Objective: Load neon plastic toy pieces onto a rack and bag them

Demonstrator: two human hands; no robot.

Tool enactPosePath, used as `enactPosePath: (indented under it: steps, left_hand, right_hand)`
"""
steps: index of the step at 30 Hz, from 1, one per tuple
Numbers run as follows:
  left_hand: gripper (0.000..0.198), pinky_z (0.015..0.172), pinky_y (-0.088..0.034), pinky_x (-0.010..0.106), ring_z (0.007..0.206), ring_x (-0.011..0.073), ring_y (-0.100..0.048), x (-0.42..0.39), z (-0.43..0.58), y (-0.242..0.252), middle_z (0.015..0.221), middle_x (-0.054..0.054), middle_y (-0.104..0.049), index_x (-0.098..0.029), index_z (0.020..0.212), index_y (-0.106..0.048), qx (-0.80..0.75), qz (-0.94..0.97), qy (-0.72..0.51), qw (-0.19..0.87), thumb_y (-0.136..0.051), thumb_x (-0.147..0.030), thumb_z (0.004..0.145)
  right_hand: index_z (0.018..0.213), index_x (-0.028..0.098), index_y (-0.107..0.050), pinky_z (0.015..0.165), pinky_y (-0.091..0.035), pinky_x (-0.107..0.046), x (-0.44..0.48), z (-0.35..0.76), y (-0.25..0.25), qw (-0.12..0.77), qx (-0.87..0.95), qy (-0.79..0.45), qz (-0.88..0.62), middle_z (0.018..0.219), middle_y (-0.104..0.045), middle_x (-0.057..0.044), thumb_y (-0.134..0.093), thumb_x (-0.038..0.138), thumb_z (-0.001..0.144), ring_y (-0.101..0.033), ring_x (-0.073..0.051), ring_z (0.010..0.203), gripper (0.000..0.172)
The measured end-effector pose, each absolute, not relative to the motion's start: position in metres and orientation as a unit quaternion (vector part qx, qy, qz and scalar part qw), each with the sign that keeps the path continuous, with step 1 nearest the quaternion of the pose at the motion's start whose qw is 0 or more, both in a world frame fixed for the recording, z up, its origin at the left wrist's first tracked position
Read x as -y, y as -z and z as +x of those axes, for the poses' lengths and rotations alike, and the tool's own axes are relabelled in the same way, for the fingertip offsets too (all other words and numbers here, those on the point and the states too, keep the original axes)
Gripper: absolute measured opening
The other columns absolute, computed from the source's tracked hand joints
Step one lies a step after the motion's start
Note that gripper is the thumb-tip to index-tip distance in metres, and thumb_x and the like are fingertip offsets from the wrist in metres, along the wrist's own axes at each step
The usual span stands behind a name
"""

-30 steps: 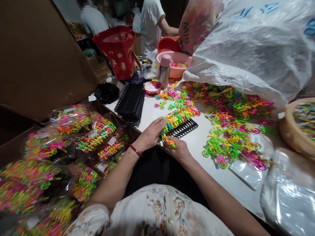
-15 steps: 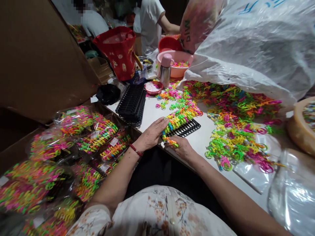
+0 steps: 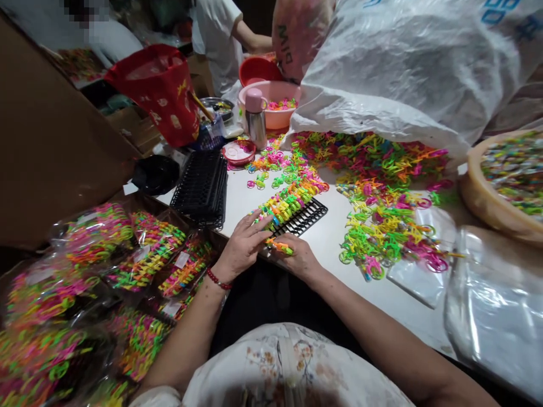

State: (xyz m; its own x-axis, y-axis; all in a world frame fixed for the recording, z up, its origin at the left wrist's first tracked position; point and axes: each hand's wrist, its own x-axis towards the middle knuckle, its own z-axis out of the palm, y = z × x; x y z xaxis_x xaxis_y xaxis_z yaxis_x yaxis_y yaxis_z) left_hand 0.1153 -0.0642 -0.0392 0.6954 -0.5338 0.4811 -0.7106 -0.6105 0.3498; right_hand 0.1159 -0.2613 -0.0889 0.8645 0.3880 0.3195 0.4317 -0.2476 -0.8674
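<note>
A black slatted rack (image 3: 311, 217) lies at the table's near edge, carrying a dense row of small bright plastic pieces (image 3: 292, 199) with ring-shaped ends. My left hand (image 3: 242, 247) is at the row's near left end, fingers stretched out and slightly apart, the tips touching or just over the pieces. Closed at the rack's near edge, my right hand (image 3: 297, 258) has a few orange and green plastic pieces (image 3: 280, 247) in its fingers. Its fingertips are partly hidden. Loose plastic pieces (image 3: 382, 226) of the same kind are heaped on the right.
Stacked black racks (image 3: 199, 186) stand to the left, near a red basket (image 3: 238, 152) and a steel flask (image 3: 255, 127). Bagged pieces (image 3: 146, 254) fill the lower left. A white sack (image 3: 403, 73), tan tub (image 3: 475, 181) and clear bags (image 3: 492, 305) are right. Another person (image 3: 216, 45) stands behind.
The view has swung right, so things sit further left. My left hand's fingers have spread and drawn back slightly from the row. My right hand still holds its pieces.
</note>
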Motion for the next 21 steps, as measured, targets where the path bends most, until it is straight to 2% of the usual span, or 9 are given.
enactPosePath:
  steps: [3, 7, 10, 13, 16, 18, 21]
  left_hand:
    - [0.031, 0.11, -0.035, 0.053, 0.139, 0.024, -0.036, 0.063, 0.118, 0.044, 0.14, 0.008, -0.054, -0.021, 0.109, -0.062, 0.348, 0.887, -0.177, 0.247, -0.048, -0.007, 0.086]
    - [0.033, 0.111, -0.033, 0.054, 0.139, 0.0237, -0.037, 0.062, 0.118, 0.05, 0.14, 0.006, -0.054, -0.023, 0.109, -0.062, 0.346, 0.882, -0.195, 0.254, -0.048, -0.006, 0.084]
    - [0.04, 0.112, -0.032, 0.056, 0.14, 0.024, -0.036, 0.064, 0.119, 0.054, 0.141, 0.005, -0.053, -0.026, 0.118, -0.059, 0.341, 0.876, -0.203, 0.275, -0.047, -0.007, 0.085]
    - [0.052, 0.114, -0.028, 0.059, 0.142, 0.0251, -0.031, 0.067, 0.116, 0.053, 0.144, 0.005, -0.05, -0.029, 0.135, -0.048, 0.336, 0.875, -0.199, 0.285, -0.045, -0.007, 0.087]
    - [0.062, 0.114, -0.027, 0.06, 0.145, 0.0269, -0.026, 0.07, 0.105, 0.045, 0.148, 0.006, -0.045, -0.03, 0.145, -0.037, 0.323, 0.879, -0.206, 0.282, -0.043, -0.006, 0.088]
    - [0.063, 0.114, -0.031, 0.058, 0.143, 0.0279, -0.029, 0.074, 0.093, 0.04, 0.148, 0.007, -0.044, -0.029, 0.146, -0.035, 0.297, 0.879, -0.24, 0.287, -0.044, -0.006, 0.087]
    - [0.062, 0.11, -0.038, 0.054, 0.136, 0.0287, -0.041, 0.087, 0.076, 0.035, 0.143, 0.009, -0.05, -0.027, 0.144, -0.038, 0.246, 0.872, -0.312, 0.286, -0.054, -0.011, 0.086]
  right_hand:
    - [0.092, 0.023, -0.071, 0.075, -0.051, -0.031, 0.261, 0.116, 0.095, 0.546, 0.264, 0.027, -0.794, 0.089, -0.067, -0.007, -0.064, 0.04, 0.084, -0.063, -0.018, 0.08, 0.02]
    - [0.093, 0.022, -0.069, 0.074, -0.051, -0.029, 0.258, 0.115, 0.1, 0.52, 0.277, 0.043, -0.807, 0.089, -0.063, -0.006, -0.061, 0.038, 0.087, -0.06, -0.018, 0.081, 0.018]
    - [0.092, 0.021, -0.069, 0.076, -0.05, -0.028, 0.256, 0.115, 0.1, 0.499, 0.278, 0.037, -0.82, 0.09, -0.062, -0.006, -0.061, 0.035, 0.088, -0.06, -0.018, 0.083, 0.017]
    - [0.098, 0.021, -0.068, 0.081, -0.051, -0.029, 0.259, 0.109, 0.092, 0.498, 0.269, 0.032, -0.824, 0.095, -0.063, -0.006, -0.062, 0.032, 0.087, -0.062, -0.018, 0.088, 0.016]
    - [0.118, 0.024, -0.06, 0.09, -0.05, -0.031, 0.28, 0.09, 0.075, 0.499, 0.252, 0.05, -0.828, 0.11, -0.063, -0.007, -0.064, 0.03, 0.086, -0.061, -0.019, 0.101, 0.033]
    - [0.125, 0.024, -0.057, 0.091, -0.05, -0.033, 0.307, 0.075, 0.062, 0.463, 0.218, 0.073, -0.856, 0.114, -0.061, -0.009, -0.06, 0.029, 0.089, -0.06, -0.02, 0.104, 0.036]
    - [0.119, 0.022, -0.062, 0.088, -0.052, -0.035, 0.359, 0.062, 0.05, 0.363, 0.145, 0.141, -0.909, 0.109, -0.061, -0.011, -0.051, 0.024, 0.092, -0.061, -0.022, 0.099, 0.029]
